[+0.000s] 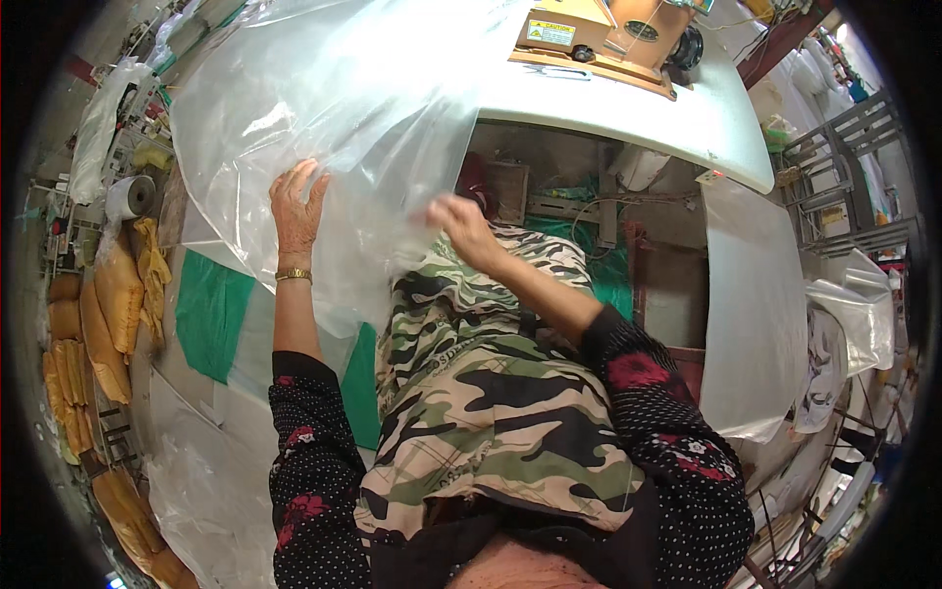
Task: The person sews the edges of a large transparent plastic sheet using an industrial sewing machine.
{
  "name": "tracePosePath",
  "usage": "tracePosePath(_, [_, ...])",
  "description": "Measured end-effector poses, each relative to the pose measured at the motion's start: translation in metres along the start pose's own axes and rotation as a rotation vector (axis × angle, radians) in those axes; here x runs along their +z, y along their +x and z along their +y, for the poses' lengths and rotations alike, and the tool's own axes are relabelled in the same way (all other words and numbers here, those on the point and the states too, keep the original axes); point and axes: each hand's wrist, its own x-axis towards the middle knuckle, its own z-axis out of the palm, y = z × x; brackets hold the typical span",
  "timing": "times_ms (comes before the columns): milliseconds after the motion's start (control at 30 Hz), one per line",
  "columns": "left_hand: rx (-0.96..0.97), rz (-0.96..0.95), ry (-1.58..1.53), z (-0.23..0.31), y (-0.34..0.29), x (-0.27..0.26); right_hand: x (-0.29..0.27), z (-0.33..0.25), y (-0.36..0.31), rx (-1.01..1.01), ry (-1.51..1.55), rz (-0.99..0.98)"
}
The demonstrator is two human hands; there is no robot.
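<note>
Sheeting of clear, glossy plastic [363, 108], wide and creased, is the largest thing I have on my feed: it covers the left end of the long white tabletop [638, 118] and spills past the tabletop's near edge toward the wearer. On the near side of the tabletop I see a green, black and tan camouflage cloth garment [510, 393] over the wearer's front. A smooth, pale grey panel [754, 304] stands below the tabletop's right end. On the tabletop, toward its far side, I make out a brown-orange metal machine [613, 44] with a black round knob [686, 46]. Left of the tabletop and nearer the wearer lies a flat, bright green sheet [211, 314]; farther left are plump, amber-coloured bags [118, 304].

Both hands are on the near side of the tabletop. I read the left hand [297, 204] as loosely bent, thumb apart, against the plastic without closing on it. The right hand [463, 232] is curled near the sheeting's right edge, its fingertips blurred; I cannot tell whether it grips anything. A slim, pale metal hand tool [557, 73] lies on the tabletop before the machine. Last, a gold-coloured wristwatch [293, 274] circles the left wrist.
</note>
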Motion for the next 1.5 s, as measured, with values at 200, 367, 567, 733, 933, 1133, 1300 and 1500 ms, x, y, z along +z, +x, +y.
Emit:
tracePosePath(200, [0.041, -0.118, 0.01, 0.006, -0.027, 0.001, -0.061, -0.111, -0.081, 0.229, 0.729, -0.224])
tracePosePath(367, [-0.115, -0.339, -0.049, 0.073, -0.012, -0.001, -0.039, -0.068, -0.091, 0.255, 0.448, -0.045])
tracePosePath(567, [0.08, 0.006, -0.12, 0.203, -0.005, -0.001, -0.039, -0.071, -0.092, 0.163, 0.171, 0.009])
tracePosePath(733, [-0.009, -0.058, -0.091, 0.222, -0.014, 0.019, -0.037, -0.069, -0.095, 0.091, 0.083, 0.062])
tracePosePath(933, [-0.035, -0.017, -0.111, 0.205, -0.026, 0.008, -0.028, -0.066, -0.099, 0.148, -0.022, 0.08])
tracePosePath(1133, [-0.125, -0.228, -0.578, 0.221, -0.007, -0.029, -0.024, -0.09, -0.085, -0.072, -0.253, 0.0])
tracePosePath(1300, [-0.006, -0.204, -0.52, 0.221, -0.008, -0.028, -0.019, -0.095, -0.076, -0.074, -0.386, -0.08])
tracePosePath(1500, [-0.104, -0.226, -0.594, 0.224, -0.012, -0.029, -0.018, -0.097, -0.075, -0.089, -0.482, -0.161])
